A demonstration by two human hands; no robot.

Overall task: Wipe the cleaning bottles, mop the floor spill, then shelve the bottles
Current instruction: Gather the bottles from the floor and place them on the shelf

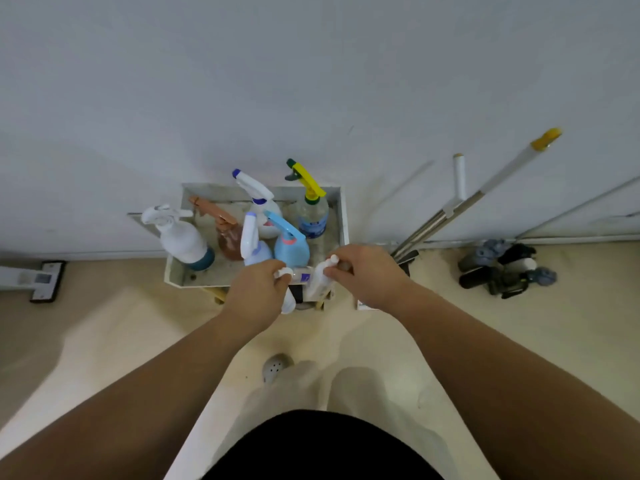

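Head view: the left hand (pixel 254 289) curls round a small white bottle (pixel 288 302) and the right hand (pixel 367 275) grips a second white bottle (pixel 319 282), both at the near edge of the shelf tray (pixel 343 216). Farther in the tray stand a blue spray bottle (pixel 291 245) and a yellow-topped spray bottle (pixel 312 213), with mop handles (pixel 485 192) leaning against the wall at right.

Shelf tray (pixel 343 216): white, shallow, against the wall. Six spray btls stand upright in it:
- teal-based white btl (pixel 180 239), front-L corner.
- copper btl (pixel 227 235), just R of that one.
- lilac btl (pixel 255 247) w/ white trigger and light-blue btl (pixel 291 244), side by side at front-centre.
- blue-tipped white btl (pixel 257 192), back-centre.
- clear btl (pixel 313 214) w/ yellow trigger, back-R corner.

Two more sit at the tray's front edge. Your L hand (pixel 254 289) grips a plain white btl (pixel 288 302), mostly hidden. Your R hand (pixel 363 275) pinches a capped white btl (pixel 320 280) near its top. Mop poles (pixel 485 192) lean on the wall R of the tray.
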